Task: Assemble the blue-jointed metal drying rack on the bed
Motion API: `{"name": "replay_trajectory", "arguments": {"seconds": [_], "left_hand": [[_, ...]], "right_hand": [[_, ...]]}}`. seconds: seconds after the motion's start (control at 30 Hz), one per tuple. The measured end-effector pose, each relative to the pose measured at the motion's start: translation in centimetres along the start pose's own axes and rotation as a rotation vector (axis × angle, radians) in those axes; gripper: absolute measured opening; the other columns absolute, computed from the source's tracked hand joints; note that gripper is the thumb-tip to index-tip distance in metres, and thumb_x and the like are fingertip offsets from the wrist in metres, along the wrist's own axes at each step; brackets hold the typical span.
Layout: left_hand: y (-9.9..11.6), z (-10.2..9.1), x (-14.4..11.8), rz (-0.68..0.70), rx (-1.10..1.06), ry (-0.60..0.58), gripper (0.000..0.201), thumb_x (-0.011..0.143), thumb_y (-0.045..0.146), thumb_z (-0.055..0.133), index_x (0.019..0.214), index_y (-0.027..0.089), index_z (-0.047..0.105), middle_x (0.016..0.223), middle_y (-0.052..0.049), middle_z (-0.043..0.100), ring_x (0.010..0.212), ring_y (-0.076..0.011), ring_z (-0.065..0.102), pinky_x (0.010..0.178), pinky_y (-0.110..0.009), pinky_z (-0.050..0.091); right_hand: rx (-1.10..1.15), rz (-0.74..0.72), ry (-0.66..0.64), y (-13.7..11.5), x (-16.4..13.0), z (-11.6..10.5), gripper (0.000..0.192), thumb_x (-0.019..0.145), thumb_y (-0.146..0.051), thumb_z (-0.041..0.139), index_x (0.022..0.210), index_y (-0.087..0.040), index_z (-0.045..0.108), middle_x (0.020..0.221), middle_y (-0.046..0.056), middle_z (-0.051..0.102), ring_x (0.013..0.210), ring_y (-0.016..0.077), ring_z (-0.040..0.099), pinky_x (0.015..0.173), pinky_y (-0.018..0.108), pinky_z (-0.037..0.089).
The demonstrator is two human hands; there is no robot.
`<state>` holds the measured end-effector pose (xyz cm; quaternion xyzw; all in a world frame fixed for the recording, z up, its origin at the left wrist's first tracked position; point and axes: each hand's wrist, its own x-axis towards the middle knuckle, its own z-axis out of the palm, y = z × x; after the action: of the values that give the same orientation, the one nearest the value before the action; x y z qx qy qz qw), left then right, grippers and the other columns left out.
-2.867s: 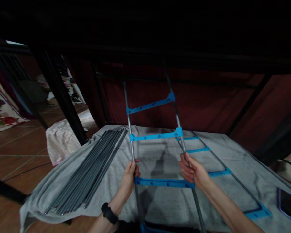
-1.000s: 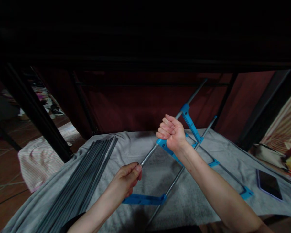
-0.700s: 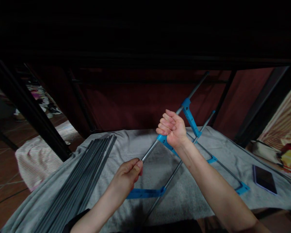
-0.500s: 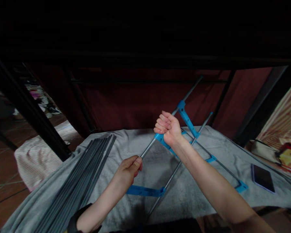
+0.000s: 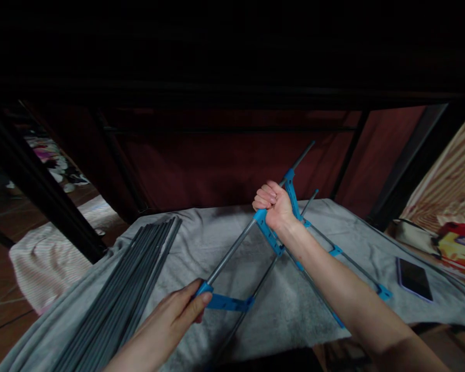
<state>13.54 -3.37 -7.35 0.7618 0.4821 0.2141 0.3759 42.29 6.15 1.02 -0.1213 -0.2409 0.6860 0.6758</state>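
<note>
A rack frame of grey metal tubes (image 5: 232, 250) and blue plastic connectors lies tilted over a grey cloth. My left hand (image 5: 180, 310) is closed around the near blue connector (image 5: 228, 304), its thumb along the joint with the tube. Higher up, my right hand (image 5: 274, 204) is wrapped in a fist around the same tube, between the middle blue connector (image 5: 269, 233) and the far one (image 5: 291, 192). My right forearm hides part of the frame. Further tubes with small blue joints (image 5: 335, 251) extend to the right beneath that arm.
A bundle of loose grey tubes (image 5: 116, 294) lies on the grey cloth (image 5: 201, 227) at the left. At the right are a phone (image 5: 414, 279), a pale pouch (image 5: 415, 238) and a red and yellow package (image 5: 459, 245). Dark posts (image 5: 50, 191) flank the cloth.
My left hand has moved down and left along the tube, from bare metal to the near blue connector. My right hand keeps its grip while the frame has turned and its far end dropped.
</note>
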Motion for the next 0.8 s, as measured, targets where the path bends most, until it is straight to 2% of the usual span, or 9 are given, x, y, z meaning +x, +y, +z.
{"name": "replay_trajectory", "arguments": {"seconds": [0.07,0.13,0.2,0.37,0.53,0.8], "left_hand": [[-1.3,0.9,-0.7,-0.095,-0.043,0.08,0.043,0.083,0.059,0.058,0.107,0.024,0.069,0.071,-0.002,0.067,0.071,-0.022,0.063,0.067,-0.027,0.049],[-2.1,1.3,-1.0,-0.138,-0.086,0.215,0.048,0.077,0.06,0.063,0.11,0.025,0.069,0.083,-0.004,0.071,0.084,-0.0247,0.065,0.074,-0.028,0.05],[-2.1,1.3,-1.0,-0.128,-0.117,0.261,0.046,0.076,0.063,0.064,0.101,0.025,0.071,0.094,-0.006,0.072,0.096,-0.0263,0.064,0.081,-0.028,0.049],[-0.8,1.0,-1.1,-0.08,-0.193,0.09,0.05,0.081,0.069,0.054,0.074,0.021,0.067,0.072,-0.004,0.063,0.074,-0.0217,0.058,0.073,-0.027,0.048],[-0.3,1.9,-1.6,-0.114,-0.233,0.122,0.053,0.078,0.072,0.056,0.073,0.02,0.067,0.071,-0.004,0.062,0.073,-0.0207,0.056,0.07,-0.026,0.046],[-0.9,2.5,-1.7,-0.093,-0.236,0.118,0.05,0.083,0.068,0.054,0.075,0.019,0.065,0.071,-0.003,0.06,0.072,-0.0196,0.055,0.068,-0.025,0.043]], "right_hand": [[-0.003,-0.006,0.02,0.5,-0.1,0.0,0.048,0.093,-0.025,0.046,0.054,-0.022,0.017,0.042,-0.009,0.021,0.037,0.0069,0.019,0.04,0.019,0.025],[-0.03,0.02,0.015,1.1,-0.4,0.1,0.049,0.093,-0.028,0.046,0.053,-0.022,0.018,0.042,-0.008,0.025,0.038,0.0071,0.023,0.042,0.019,0.029],[-0.068,0.049,-0.002,1.6,-0.6,0.3,0.05,0.091,-0.029,0.048,0.052,-0.023,0.018,0.041,-0.008,0.025,0.037,0.0077,0.024,0.042,0.021,0.03],[-0.066,0.053,-0.03,2.2,-1.1,-0.1,0.049,0.089,-0.024,0.046,0.05,-0.023,0.016,0.036,-0.01,0.016,0.034,0.0077,0.01,0.037,0.022,0.021],[-0.067,0.058,-0.066,2.2,-1.4,-0.2,0.05,0.09,-0.023,0.045,0.05,-0.024,0.015,0.035,-0.01,0.015,0.034,0.0076,0.009,0.036,0.021,0.021],[-0.102,0.083,-0.129,1.7,-1.5,0.3,0.051,0.09,-0.024,0.047,0.051,-0.024,0.015,0.035,-0.01,0.015,0.034,0.0074,0.009,0.036,0.021,0.022]]}}
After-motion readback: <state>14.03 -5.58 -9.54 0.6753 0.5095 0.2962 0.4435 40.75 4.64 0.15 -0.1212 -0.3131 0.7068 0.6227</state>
